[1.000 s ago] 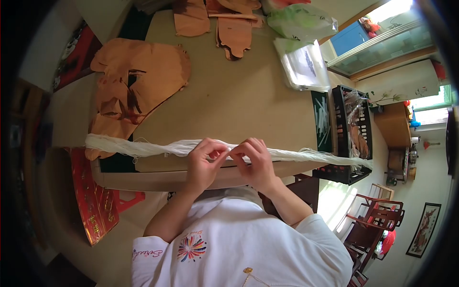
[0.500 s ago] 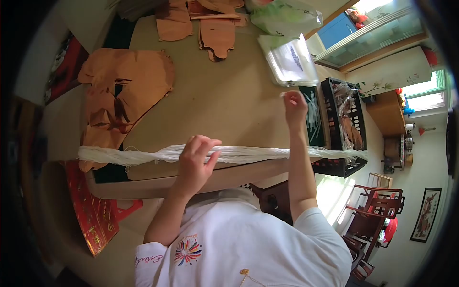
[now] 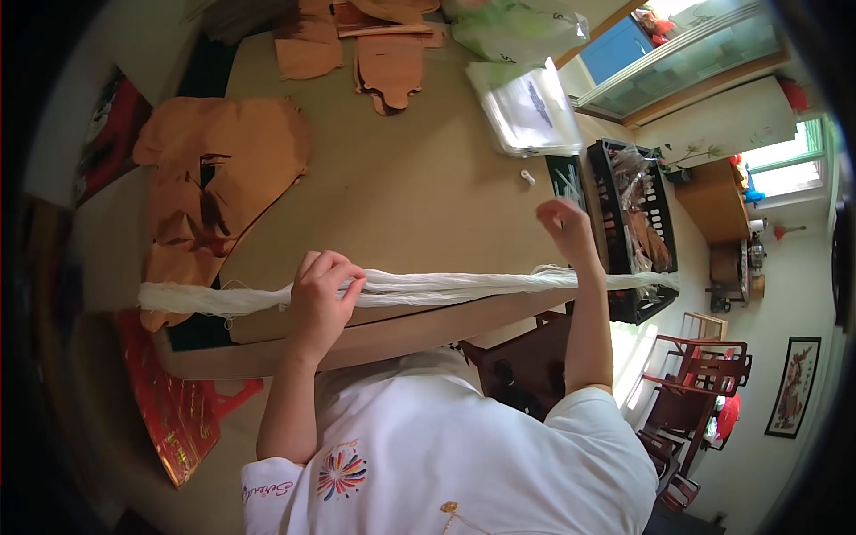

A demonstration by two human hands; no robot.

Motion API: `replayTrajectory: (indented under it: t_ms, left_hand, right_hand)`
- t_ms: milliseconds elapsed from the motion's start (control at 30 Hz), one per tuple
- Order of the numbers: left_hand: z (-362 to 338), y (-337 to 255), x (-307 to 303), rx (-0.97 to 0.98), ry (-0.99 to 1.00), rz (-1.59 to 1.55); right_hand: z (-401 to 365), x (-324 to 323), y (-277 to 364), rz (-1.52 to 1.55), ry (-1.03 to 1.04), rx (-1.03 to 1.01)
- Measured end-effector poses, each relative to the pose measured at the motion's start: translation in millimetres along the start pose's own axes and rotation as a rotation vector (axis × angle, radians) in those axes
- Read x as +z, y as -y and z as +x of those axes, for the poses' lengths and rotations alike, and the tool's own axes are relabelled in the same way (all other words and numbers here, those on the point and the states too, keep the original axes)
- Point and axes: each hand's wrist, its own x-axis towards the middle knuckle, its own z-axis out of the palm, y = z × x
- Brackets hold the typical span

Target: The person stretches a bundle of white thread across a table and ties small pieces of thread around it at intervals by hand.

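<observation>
A long hank of white thread [image 3: 464, 283] stretches across the near side of the table. My left hand [image 3: 323, 290] is on its left part, thumb and fingers closed over the strands. Exactly how many strands it pinches is hidden. My right hand [image 3: 568, 234] hovers above the table beyond the hank, its fingers bent and blurred, and my right forearm crosses over the thread. Beyond that hand a small white piece [image 3: 528, 177] rests on the tabletop; its kind is too small to make out.
Brown cut-out pieces [image 3: 223, 134] lie at the left and far side of the table [image 3: 383, 178]. Clear plastic bags [image 3: 530, 111] and a green-white bag [image 3: 517, 31] are at the back. A black crate [image 3: 633, 232] holding wrapped items stands right, near white sticks [image 3: 566, 181].
My right hand has set the small white piece down and drawn back toward the hank. My left hand has shifted left along the thread and closed. The whole view has shifted slightly.
</observation>
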Motion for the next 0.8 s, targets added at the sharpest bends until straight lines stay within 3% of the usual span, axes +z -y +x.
replayTrajectory:
  t_ms: [133, 233, 333, 467, 600, 733, 800]
  left_hand:
    - [-3, -2, 4, 0.109, 0.196, -0.059]
    - [-6, -3, 17, 0.176, 0.326, 0.002]
    - [-6, -4, 27, 0.182, 0.178, 0.085]
    - [-8, -3, 26, 0.154, 0.225, 0.027]
    - [-6, -8, 31, 0.179, 0.224, 0.02]
    - [-3, -6, 40, 0.178, 0.135, 0.034]
    - [-6, 0, 38, 0.135, 0.18, 0.117]
  right_hand:
    - [-31, 0, 23, -0.079, 0.336, -0.134]
    - [-52, 35, 50, -0.01, 0.372, -0.3]
    - [-45, 55, 37, -0.14, 0.297, -0.137]
    - [-47, 64, 51, -0.062, 0.076, -0.29]
    - [-52, 86, 73, -0.008, 0.153, -0.361]
    - [-49, 106, 82, 0.044, 0.07, -0.334]
    - [-50, 109, 81, 0.044, 0.194, -0.275]
